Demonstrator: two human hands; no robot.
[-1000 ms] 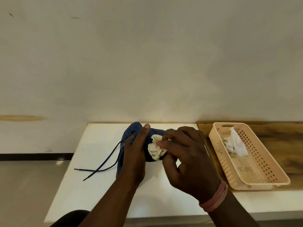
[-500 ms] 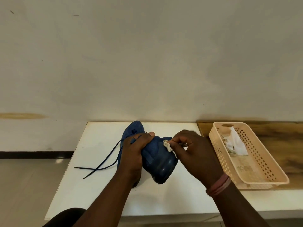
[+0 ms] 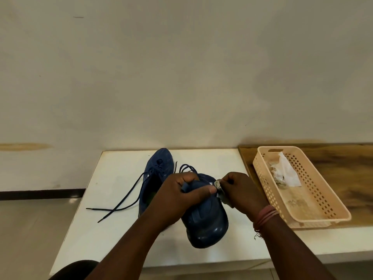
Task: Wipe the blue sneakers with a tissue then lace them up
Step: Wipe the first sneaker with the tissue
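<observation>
Wiping shoe (image 3: 205,219) | left hand (image 3: 177,197) grips it | right hand (image 3: 240,190) pinches tissue (image 3: 219,187) at 3 o'clock | rub softly, hold tight

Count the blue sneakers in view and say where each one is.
2. One sneaker is gripped by the left hand while the right hand wipes it with a tissue. The other sneaker lies on the white table behind, partly hidden.

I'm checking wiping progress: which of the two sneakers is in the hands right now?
The nearer sneaker: the left hand grips it off the table while the right hand pinches a tissue against it. The other sneaker lies behind, untouched.
</observation>
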